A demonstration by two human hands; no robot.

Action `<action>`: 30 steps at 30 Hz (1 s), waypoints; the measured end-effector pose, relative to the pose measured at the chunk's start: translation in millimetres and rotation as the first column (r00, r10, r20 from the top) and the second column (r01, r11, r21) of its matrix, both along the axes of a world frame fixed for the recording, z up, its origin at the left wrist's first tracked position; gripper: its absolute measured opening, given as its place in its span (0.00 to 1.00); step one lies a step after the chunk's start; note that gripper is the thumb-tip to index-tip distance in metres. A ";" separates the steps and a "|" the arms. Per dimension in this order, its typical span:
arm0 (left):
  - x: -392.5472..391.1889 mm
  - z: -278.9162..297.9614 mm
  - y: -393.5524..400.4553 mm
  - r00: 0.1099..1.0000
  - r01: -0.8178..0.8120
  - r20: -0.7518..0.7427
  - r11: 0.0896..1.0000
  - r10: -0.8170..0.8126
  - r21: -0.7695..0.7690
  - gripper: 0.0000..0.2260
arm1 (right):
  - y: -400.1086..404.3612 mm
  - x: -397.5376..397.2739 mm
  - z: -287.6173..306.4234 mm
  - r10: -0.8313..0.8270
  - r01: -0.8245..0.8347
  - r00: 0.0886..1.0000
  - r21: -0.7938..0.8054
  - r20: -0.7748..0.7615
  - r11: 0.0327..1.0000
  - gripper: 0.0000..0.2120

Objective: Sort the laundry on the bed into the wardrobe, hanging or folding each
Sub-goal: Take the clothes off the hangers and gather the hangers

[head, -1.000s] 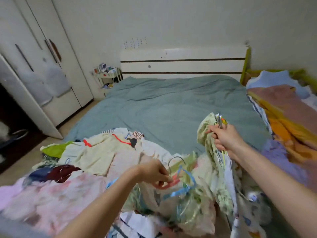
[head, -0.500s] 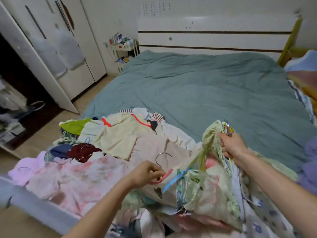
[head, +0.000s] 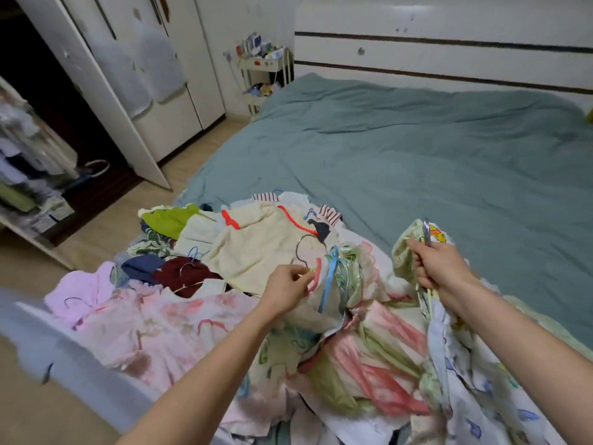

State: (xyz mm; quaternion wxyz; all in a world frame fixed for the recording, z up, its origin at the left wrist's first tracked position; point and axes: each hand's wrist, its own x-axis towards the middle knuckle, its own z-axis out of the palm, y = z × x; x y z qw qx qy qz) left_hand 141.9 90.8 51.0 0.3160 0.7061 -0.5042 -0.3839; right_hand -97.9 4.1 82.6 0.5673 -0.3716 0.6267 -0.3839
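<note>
A heap of small clothes (head: 256, 252) on hangers covers the near corner of the bed (head: 401, 162). My left hand (head: 287, 284) pinches a pink and metal hanger (head: 305, 252) at its neck, over a cream garment. My right hand (head: 439, 268) is closed on a bunch of hanger hooks (head: 427, 231) with pale green and printed garments (head: 462, 364) hanging down from them. The wardrobe (head: 38, 149) stands open at the left, with clothes hanging inside.
The far part of the bed is bare teal cover up to the white headboard (head: 449, 49). A small white shelf cart (head: 266, 72) stands beside the bed. An open wardrobe door (head: 96, 91) juts over the wooden floor (head: 106, 232).
The view has turned left and down, showing more of the open wardrobe. My left hand has lifted the pink hanger's neck a little; my right hand keeps its grip on the bunch.
</note>
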 end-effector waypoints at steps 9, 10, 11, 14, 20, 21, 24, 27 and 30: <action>-16.6 20.1 -2.1 0.729 -0.202 -0.613 0.951 0.305 0.233 0.05 | 3.7 55.9 9.4 0.198 -0.213 0.960 0.058 0.200 0.975 0.11; -17.6 20.1 -2.4 0.703 -0.206 -0.634 0.945 0.322 0.252 0.06 | 5.3 59.4 9.5 0.218 -0.237 0.954 0.069 0.205 0.969 0.09; -18.3 20.5 -1.3 0.696 -0.209 -0.637 0.942 0.332 0.262 0.07 | 7.5 62.6 8.8 0.240 -0.261 0.949 0.080 0.204 0.962 0.08; -15.9 23.1 6.8 0.787 -0.258 -0.516 0.940 0.339 0.224 0.09 | 15.4 70.5 3.2 0.296 -0.319 0.935 0.098 0.193 0.943 0.07; 47.2 10.7 36.3 0.972 -0.203 0.112 0.978 0.207 -0.047 0.16 | 21.1 101.5 7.1 0.338 -0.354 0.927 0.083 0.162 0.932 0.10; 60.1 6.9 41.6 0.966 -0.177 0.187 0.983 0.181 -0.038 0.17 | 23.5 110.5 10.8 0.347 -0.362 0.925 0.078 0.157 0.929 0.11; 102.9 -4.6 52.5 0.917 -0.114 0.382 0.993 0.114 -0.022 0.18 | 31.2 145.2 21.6 0.380 -0.391 0.914 0.065 0.139 0.918 0.11; 155.7 -13.2 62.9 0.863 -0.043 0.502 0.998 0.059 -0.043 0.23 | 34.4 190.8 23.9 0.400 -0.411 0.906 0.057 0.140 0.910 0.10; 213.7 -21.1 68.0 0.846 0.037 0.533 0.998 -0.001 -0.057 0.24 | 31.7 248.2 17.5 0.396 -0.409 0.906 0.064 0.149 0.911 0.10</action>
